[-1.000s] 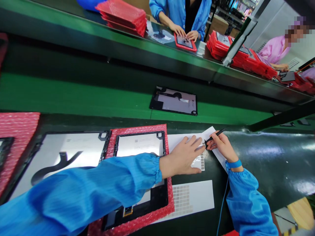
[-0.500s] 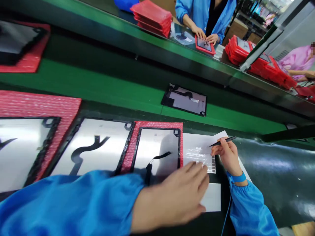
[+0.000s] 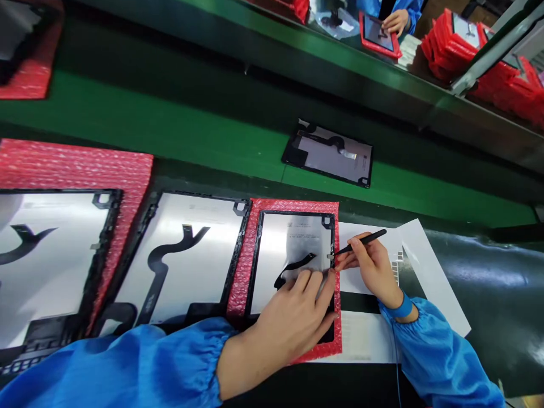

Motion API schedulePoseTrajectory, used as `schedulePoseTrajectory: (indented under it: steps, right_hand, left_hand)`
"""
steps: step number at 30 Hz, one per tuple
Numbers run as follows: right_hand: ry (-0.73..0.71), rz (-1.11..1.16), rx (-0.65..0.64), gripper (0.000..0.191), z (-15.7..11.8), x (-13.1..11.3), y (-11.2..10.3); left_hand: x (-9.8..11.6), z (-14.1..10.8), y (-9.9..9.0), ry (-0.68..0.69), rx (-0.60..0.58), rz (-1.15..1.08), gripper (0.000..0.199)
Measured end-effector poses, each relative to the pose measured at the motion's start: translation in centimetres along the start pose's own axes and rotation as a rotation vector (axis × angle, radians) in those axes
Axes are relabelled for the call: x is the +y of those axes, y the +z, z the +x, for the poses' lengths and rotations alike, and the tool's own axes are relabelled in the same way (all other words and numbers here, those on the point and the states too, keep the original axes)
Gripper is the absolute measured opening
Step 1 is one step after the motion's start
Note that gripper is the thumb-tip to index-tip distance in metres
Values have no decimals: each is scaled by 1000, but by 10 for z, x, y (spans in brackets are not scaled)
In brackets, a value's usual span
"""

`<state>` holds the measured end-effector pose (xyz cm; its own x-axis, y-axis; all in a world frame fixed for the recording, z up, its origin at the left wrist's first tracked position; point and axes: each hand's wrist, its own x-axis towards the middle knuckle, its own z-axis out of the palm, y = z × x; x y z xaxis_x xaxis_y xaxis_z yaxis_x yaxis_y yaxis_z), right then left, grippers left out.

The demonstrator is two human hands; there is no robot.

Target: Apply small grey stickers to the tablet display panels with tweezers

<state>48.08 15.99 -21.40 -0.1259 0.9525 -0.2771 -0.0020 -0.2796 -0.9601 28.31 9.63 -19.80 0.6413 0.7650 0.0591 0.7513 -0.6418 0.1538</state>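
My right hand [image 3: 370,265] grips black tweezers [image 3: 361,242], their tips at the right frame edge of a display panel [image 3: 272,249]. A small pale piece [image 3: 330,256] lies right at the tips; whether they pinch it I cannot tell. My left hand [image 3: 295,311] lies over the lower part of this panel, fingers stretched toward its right edge, holding nothing visible. Under the panel is a red bubble-wrap sheet [image 3: 242,277]. A black flex cable [image 3: 294,265] curves across the panel's silvery back, partly hidden by my left fingers.
More panels lie to the left, a near one [image 3: 178,272] and a farther one [image 3: 46,266]. White sheets [image 3: 431,266] with small square labels [image 3: 398,263] lie right. Another panel [image 3: 329,153] rests on the green strip [image 3: 229,153]. Across, a co-worker's hand [image 3: 396,22] touches a red-wrapped panel.
My right hand with the tweezers has moved left from the label sheet to the panel's right edge. My left hand has come back from near the sheet onto the panel. The view has shifted.
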Motion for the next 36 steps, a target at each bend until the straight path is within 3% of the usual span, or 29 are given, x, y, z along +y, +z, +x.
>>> schedulePoseTrajectory:
  steps: [5,12,28,32,36]
  right_hand:
    - [11,-19,0,45,-3,-4,2]
    - [13,-33,-8,41,-4,-3,2]
    - [6,-21,34,44,-3,-2,2]
    - [-69,9,119,42,-9,-13,-9]
    - [-148,-46,201,34,-41,-25,-35]
  left_hand:
    - [1,-3,-1,-15,28,-20,57]
    - [-2,0,0,-11,60,-2,65]
    - [-8,5,-2,-20,-15,-82,65]
    - [-12,5,-3,-17,-10,-102,67]
    - [-17,7,-5,-46,-16,-146,69]
